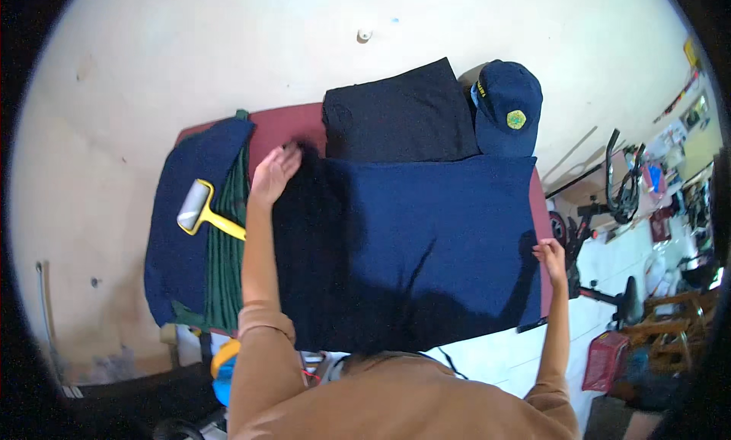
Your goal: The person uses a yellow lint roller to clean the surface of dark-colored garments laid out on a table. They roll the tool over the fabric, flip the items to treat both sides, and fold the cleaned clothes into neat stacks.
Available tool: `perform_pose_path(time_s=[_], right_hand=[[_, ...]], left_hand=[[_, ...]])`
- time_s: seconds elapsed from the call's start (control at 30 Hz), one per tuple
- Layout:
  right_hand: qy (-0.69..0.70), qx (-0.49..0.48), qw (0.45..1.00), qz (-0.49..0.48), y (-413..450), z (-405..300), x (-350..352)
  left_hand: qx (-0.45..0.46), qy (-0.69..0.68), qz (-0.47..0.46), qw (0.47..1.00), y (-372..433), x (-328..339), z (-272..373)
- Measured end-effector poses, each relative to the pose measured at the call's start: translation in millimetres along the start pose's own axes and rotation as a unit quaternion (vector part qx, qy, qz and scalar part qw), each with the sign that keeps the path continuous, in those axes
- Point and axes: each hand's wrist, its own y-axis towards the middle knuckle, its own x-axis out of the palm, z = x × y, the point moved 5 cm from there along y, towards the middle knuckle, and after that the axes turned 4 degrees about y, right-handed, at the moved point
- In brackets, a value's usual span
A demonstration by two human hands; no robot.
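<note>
A large navy cloth (440, 211) lies spread flat over the maroon table (288, 120) before me. My left hand (277, 172) hovers by its upper left corner, blurred, with its fingers slightly apart and nothing seen in them. At the cloth's right edge is my right hand (551, 260), its fingers bent; whether they pinch the fabric cannot be made out. Left of my left forearm, a lint roller (197, 207) with a yellow handle rests on a folded navy garment (174, 251) and a pleated green cloth (224, 280). Shadows darken the cloth's left and lower parts.
A folded black cloth (400, 117) and a navy cap (508, 108) with a round emblem sit at the table's back, against the pale wall (274, 46). To the right stand an exercise bike (594, 211), a pink basket (605, 360) and wooden furniture (662, 328) on the tiled floor.
</note>
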Motion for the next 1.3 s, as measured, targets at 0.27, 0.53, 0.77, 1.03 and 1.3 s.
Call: perform_pose_path(time_s=[0.27,0.53,0.77,1.03,1.3], right_hand=[[0.013,0.008,0.999,0.045,-11,5,25],[-0.252,-0.13,0.947,0.151,-25,6,62],[-0.422,-0.137,0.885,0.137,-66,-20,74],[-0.454,-0.185,0.865,0.111,-75,12,42],[-0.445,-0.218,0.862,0.11,-78,18,31]], left_hand=[[0.079,0.274,0.148,0.947,3,33,-16],[0.116,0.574,0.009,0.81,-3,100,-45],[0.027,0.641,0.079,0.763,-127,107,-74],[-0.045,0.743,0.258,0.616,-281,64,-115],[-0.002,0.802,0.282,0.527,-311,59,-118]])
